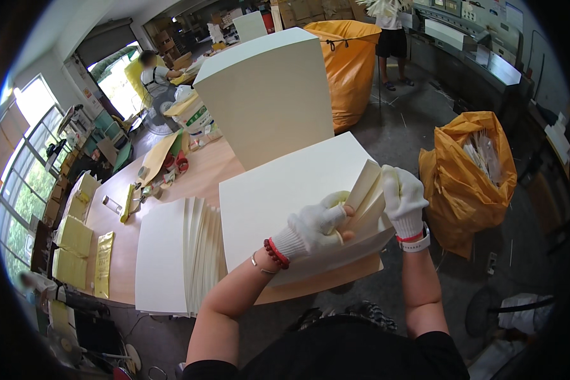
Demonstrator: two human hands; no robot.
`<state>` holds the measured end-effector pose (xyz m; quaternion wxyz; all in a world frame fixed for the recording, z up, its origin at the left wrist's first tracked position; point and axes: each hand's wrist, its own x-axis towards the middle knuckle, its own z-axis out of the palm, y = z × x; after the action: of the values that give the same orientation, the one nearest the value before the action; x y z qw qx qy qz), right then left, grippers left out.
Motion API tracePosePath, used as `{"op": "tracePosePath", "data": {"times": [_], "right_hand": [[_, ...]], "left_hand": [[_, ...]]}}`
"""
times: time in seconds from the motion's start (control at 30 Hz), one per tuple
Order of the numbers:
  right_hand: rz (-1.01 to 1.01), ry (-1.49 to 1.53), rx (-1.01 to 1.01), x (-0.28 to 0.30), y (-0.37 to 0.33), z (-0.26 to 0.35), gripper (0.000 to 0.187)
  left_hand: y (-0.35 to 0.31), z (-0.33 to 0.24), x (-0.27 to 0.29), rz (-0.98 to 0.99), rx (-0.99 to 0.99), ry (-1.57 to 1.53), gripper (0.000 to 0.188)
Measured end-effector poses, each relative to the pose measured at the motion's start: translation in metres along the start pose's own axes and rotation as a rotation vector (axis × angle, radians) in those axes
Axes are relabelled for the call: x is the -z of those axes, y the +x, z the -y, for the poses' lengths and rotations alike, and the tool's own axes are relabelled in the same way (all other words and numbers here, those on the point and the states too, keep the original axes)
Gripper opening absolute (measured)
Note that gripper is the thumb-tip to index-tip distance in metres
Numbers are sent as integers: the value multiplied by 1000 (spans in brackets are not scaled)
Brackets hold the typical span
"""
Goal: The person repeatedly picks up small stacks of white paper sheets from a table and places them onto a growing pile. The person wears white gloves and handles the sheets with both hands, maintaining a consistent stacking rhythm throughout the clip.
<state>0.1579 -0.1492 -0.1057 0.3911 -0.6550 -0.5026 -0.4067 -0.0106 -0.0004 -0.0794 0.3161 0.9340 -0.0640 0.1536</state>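
A wide stack of cream-white paper sheets lies at the table's near edge in front of me. My left hand, in a white glove with bare fingertips, is closed around a bent-up bundle of sheets at the stack's right end. Gloved too, my right hand pinches the far right corner of that bundle, fingers curled in. Part of the grip is hidden behind the gloves. To the left, a fanned-out pile of the same paper overlaps the table edge. Behind stands a tall block of stacked paper.
The wooden table also holds yellow bundles, a yellow packet and red tape rolls. Orange sacks stand on the floor at right. One person sits far left; another stands by a machine.
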Motion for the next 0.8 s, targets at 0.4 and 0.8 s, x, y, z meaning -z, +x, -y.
{"op": "tracePosePath", "data": {"times": [0.4,0.8], "right_hand": [[43,40,131,9,-2,-5,30],[14,283,-239,2,5,4,17]], "left_hand": [[-2,4,-2,-53,-80,62,45],[7,-4,2,25,59,168,33]]}}
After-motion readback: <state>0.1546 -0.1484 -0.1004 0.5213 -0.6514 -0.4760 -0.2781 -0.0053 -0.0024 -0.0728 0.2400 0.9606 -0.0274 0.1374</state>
